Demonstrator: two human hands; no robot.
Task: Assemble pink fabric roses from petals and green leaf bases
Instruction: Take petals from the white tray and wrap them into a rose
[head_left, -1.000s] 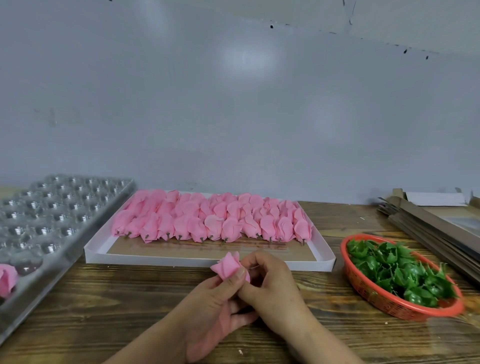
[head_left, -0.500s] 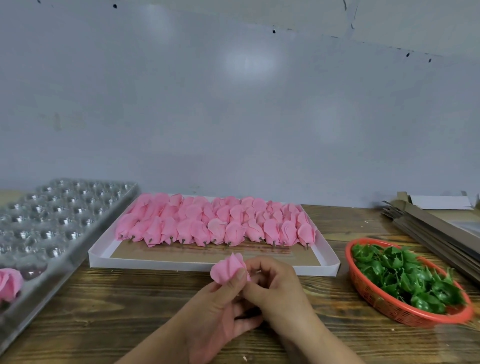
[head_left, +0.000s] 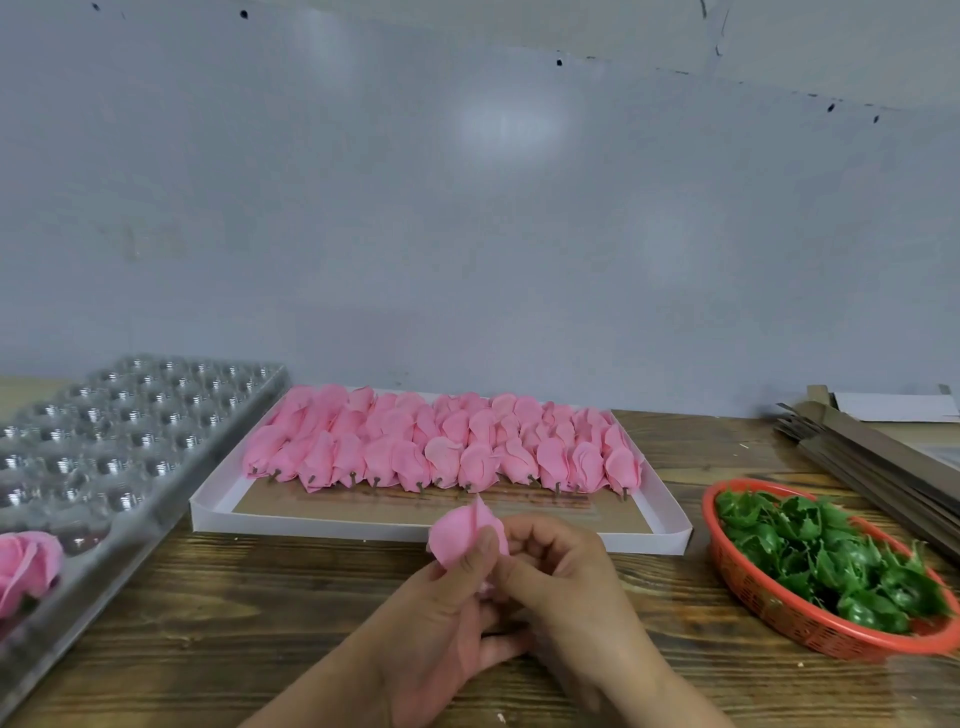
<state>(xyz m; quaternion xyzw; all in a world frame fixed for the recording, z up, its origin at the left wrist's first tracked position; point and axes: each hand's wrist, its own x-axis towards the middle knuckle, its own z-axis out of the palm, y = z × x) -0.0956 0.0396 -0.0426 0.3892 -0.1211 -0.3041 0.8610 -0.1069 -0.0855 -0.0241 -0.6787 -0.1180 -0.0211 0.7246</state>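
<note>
Two hands meet low at the centre of a wooden bench, sharing one pink rosebud. The bud is soft, matte pink, its petals wrapped into a loose cone pointing up and away. The left hand pinches it, thumb pressed across the front petal. The right hand has its fingers curled against the bud's right side. Just behind lies a white tray with rows of pink buds. To the right, a red basket holds green leaf bases.
</note>
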